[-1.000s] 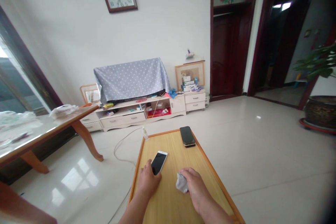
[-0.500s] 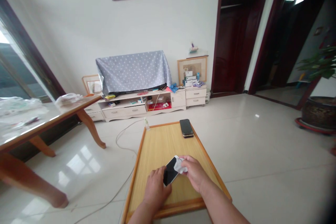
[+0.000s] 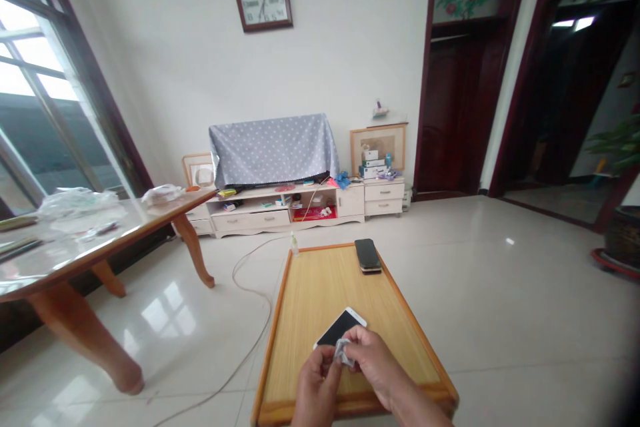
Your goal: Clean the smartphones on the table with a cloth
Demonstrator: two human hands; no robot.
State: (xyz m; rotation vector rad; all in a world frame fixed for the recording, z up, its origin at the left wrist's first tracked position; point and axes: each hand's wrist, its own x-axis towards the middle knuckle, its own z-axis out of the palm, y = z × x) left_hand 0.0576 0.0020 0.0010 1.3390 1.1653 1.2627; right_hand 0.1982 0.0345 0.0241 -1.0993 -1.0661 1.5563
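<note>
A crumpled white tissue [image 3: 343, 351] is pinched between both hands above the near part of a small wooden table [image 3: 320, 287]. My left hand [image 3: 319, 377] grips its left side with thumb and fingers. From the right, my right hand [image 3: 369, 355] holds the tissue in a closed pinch. Just beyond the hands a white smartphone [image 3: 342, 325] with a dark screen lies flat on the tabletop, its near edge partly covered by the fingers. Neither hand grips the phone.
Stacked dark phones [image 3: 368, 255] lie at the table's far right corner, and a small clear bottle [image 3: 295, 245] stands at the far left. A cable [image 3: 260, 293] runs over the floor. Left is a larger table [image 3: 135, 210] with plastic bags; a low cabinet [image 3: 250, 221] lines the wall.
My left hand has let go of the smartphone and come to the tissue. My right hand has drawn the tissue off the screen toward me. The camera view has tilted up and left.
</note>
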